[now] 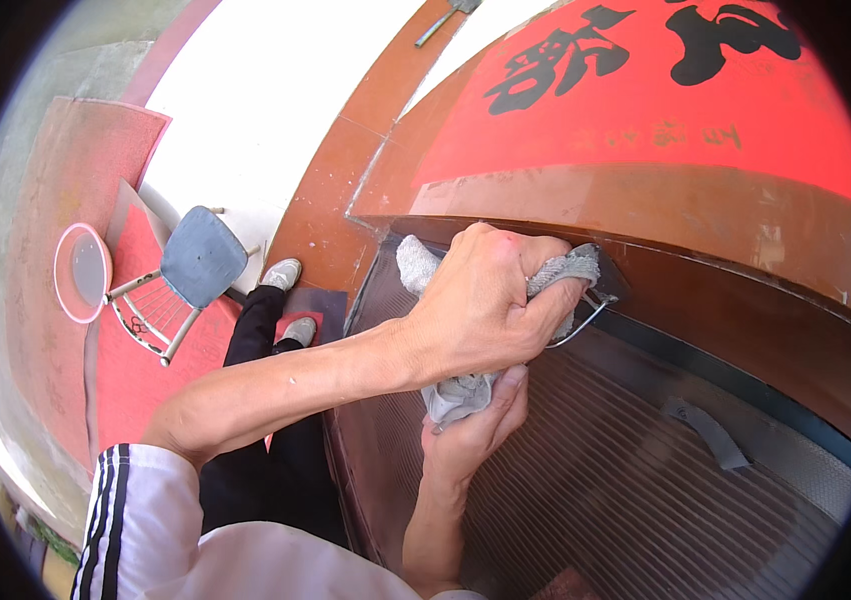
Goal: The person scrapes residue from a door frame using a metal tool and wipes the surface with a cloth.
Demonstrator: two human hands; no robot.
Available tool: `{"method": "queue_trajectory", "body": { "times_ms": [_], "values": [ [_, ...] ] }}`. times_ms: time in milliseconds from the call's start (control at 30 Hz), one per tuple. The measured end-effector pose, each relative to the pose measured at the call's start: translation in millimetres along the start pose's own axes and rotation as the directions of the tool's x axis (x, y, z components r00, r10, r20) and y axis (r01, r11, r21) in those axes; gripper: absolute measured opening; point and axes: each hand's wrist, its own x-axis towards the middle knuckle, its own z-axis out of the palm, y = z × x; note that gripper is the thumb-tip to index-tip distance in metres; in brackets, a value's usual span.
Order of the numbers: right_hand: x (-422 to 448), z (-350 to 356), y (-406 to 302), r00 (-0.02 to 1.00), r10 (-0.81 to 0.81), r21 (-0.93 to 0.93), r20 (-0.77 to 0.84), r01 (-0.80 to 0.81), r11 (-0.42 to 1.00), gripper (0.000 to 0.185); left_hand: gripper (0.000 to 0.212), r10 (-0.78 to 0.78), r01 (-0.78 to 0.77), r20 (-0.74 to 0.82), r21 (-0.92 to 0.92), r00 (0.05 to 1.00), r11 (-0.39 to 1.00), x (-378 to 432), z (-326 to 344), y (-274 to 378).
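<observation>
My left hand [496,289] reaches across from the left, back upward, closed around a damp-looking grey-white cloth [418,264]. The cloth sticks out on both sides of the fist. Beside its right end a thin metal wire loop [586,326] curves out near a dark fitting; whether the hand touches the wire is hidden. Just below, my right hand [474,427] is palm up, its thumb and fingers around a translucent whitish plastic piece [457,399] with greyish cloth-like material in it. Both hands are over a dark ridged panel [605,465].
A brown tiled ledge [620,195] bears a red sheet [643,97] with black characters. A grey strip [707,433] lies on the panel. At left are a blue-seated metal chair [204,257], a pink basin [83,273] and red mats [132,375]. A long-handled tool [436,26] lies at top.
</observation>
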Motion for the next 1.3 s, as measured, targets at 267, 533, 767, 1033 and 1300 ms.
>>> {"method": "queue_trajectory", "body": {
  "times_ms": [267, 533, 767, 1033, 1300],
  "values": [
    [0, 11, 19, 0.986, 0.154, -0.02, 0.061, -0.153, 0.988, 0.038, 0.024, -0.156, 0.157, -0.037, 0.019, 0.987, 0.987, -7, -11, -29],
    [3, 7, 13, 1.0, 0.02, 0.023, -0.023, -0.019, 1.0, 0.044, 0.019, 0.012, -0.011, -0.034, 0.029, 0.999, 1.0, -2, -3, -9],
    [5, 6, 23, 0.985, 0.167, 0.037, 0.043, -0.169, 0.985, 0.043, 0.021, -0.108, 0.109, -0.021, 0.08, 0.994, 0.991, -2, -7, -24],
    [10, 5, 35, 0.993, 0.11, 0.091, 0.046, -0.114, 0.989, 0.043, 0.021, -0.017, 0.022, -0.045, 0.127, 0.999, 0.992, -3, -4, -32],
    [12, -2, 29, 0.993, 0.076, 0.106, 0.089, -0.085, 0.991, 0.043, 0.019, 0.039, -0.028, -0.081, 0.135, 0.996, 0.99, -3, 1, -28]
  ]
}}
